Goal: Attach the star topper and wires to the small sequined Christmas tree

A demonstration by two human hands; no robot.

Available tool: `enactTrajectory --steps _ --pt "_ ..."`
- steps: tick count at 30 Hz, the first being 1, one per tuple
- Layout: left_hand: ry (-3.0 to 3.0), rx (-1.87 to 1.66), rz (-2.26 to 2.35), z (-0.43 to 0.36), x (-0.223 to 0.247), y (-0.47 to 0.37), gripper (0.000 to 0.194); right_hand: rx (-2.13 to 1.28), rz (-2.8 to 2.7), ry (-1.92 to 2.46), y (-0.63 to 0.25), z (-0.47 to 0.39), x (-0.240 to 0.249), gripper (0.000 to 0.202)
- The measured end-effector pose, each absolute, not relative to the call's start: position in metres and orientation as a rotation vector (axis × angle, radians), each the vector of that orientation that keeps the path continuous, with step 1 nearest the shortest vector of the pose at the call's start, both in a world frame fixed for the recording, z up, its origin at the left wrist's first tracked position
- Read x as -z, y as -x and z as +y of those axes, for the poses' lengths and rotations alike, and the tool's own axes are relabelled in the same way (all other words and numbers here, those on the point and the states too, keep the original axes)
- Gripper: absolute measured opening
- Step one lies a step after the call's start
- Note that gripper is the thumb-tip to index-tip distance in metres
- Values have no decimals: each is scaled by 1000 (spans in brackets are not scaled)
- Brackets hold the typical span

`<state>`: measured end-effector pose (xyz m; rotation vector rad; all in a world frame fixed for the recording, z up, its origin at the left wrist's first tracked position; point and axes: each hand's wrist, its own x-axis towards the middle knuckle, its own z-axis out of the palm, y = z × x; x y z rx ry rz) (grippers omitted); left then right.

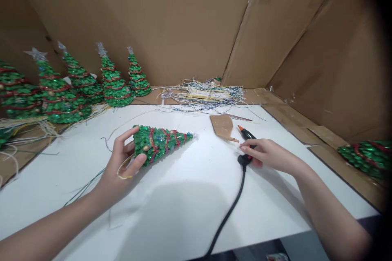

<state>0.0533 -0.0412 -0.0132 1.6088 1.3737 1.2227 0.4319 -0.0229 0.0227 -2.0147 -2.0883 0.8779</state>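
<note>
My left hand [125, 161] grips a small green Christmas tree [162, 140] by its wide base, thumb on the near side and fingers behind. The tree lies on its side, its tip pointing right, with red garland, small baubles and a clear topper. A thin yellow-white wire [124, 177] loops out by the thumb. On the right, my right hand [260, 153] is closed around a black glue gun [248, 134] with an orange nozzle, which points away to the upper left; the fingers hide much of its body. Its black cord [229, 208] runs toward the front edge.
Several decorated trees [114, 85] stand at the back left, and another tree [367, 157] lies at the right edge. A bundle of thin wires [211, 91] rests at the back. A cardboard scrap [222, 126] lies on the white table [183, 195]. Cardboard walls [153, 16] surround it.
</note>
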Motion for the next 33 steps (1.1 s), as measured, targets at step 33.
enactTrajectory --steps 33 --pt "-1546 -1172 1449 -45 8 -54 59 -733 -914 1425 -429 0 24 51"
